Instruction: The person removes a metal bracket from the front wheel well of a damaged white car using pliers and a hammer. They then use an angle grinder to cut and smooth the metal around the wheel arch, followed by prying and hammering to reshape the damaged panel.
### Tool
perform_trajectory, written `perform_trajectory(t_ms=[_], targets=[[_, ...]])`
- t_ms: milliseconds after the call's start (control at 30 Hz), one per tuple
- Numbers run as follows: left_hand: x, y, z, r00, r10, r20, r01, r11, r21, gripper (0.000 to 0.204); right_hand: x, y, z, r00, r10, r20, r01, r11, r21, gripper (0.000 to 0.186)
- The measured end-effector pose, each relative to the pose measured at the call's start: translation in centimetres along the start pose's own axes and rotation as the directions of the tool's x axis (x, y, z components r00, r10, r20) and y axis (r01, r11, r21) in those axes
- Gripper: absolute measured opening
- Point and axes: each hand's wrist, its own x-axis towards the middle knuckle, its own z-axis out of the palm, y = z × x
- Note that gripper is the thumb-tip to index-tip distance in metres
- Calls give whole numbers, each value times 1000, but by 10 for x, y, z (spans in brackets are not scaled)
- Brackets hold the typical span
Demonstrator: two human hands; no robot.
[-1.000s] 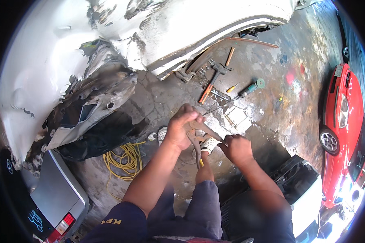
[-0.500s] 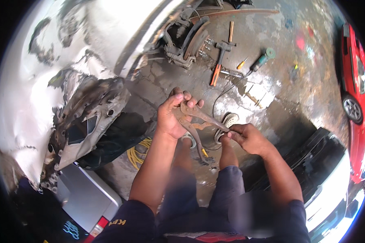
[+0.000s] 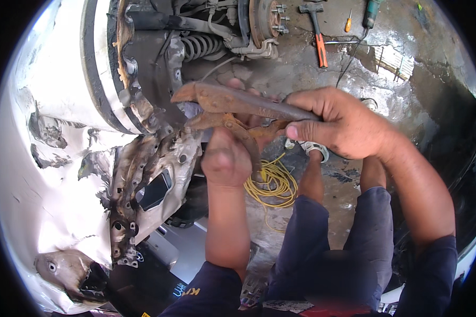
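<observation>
A rusty pair of locking pliers (image 3: 230, 98) is held up in front of the damaged white car body (image 3: 63, 206), its jaws apart and pointing left. My right hand (image 3: 344, 121) is closed round the end of the upper handle, thumb underneath. My left hand (image 3: 226, 158) is closed on the pliers from below, near the jaw pivot; some of its fingers show blurred behind the tool. Beside the jaws is the torn, bent metal edge (image 3: 166, 153) of the car body. Whether the jaws touch that metal I cannot tell.
Beyond the pliers are a coil spring (image 3: 200, 47) and a wheel hub with studs (image 3: 269, 24). A hammer (image 3: 317, 37), a screwdriver (image 3: 348, 22) and a green power tool (image 3: 372, 13) lie on the wet floor. A coiled yellow hose or cable (image 3: 272, 185) lies near my feet.
I have moved toward the car body, which now looms larger on the left. The pliers have been raised and turned, jaws leftward, and my right hand grips the handle more fully.
</observation>
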Motion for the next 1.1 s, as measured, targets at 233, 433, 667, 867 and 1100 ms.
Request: perform_trajectory(t_ms=[233,433,667,867,1100], targets=[[4,12,-8,995,-37,89,41,998,-52,134,28,4,13,991,-121,-61,129,981,146,28],[2,17,1,994,109,13,-109,994,2,121,52,-11,15,930,-350,-116,325,927,-186,32],[36,5,1,911,390,135,-408,899,159,69,61,-32,14,885,-419,-201,248,792,-558,50],[41,4,4,898,438,49,-438,899,-13,50,31,-35,58,791,-432,-432,-154,544,-825,117],[45,5,10,892,448,-68,-448,894,19,38,35,-4,97,743,-457,-490,-270,464,-843,141]])
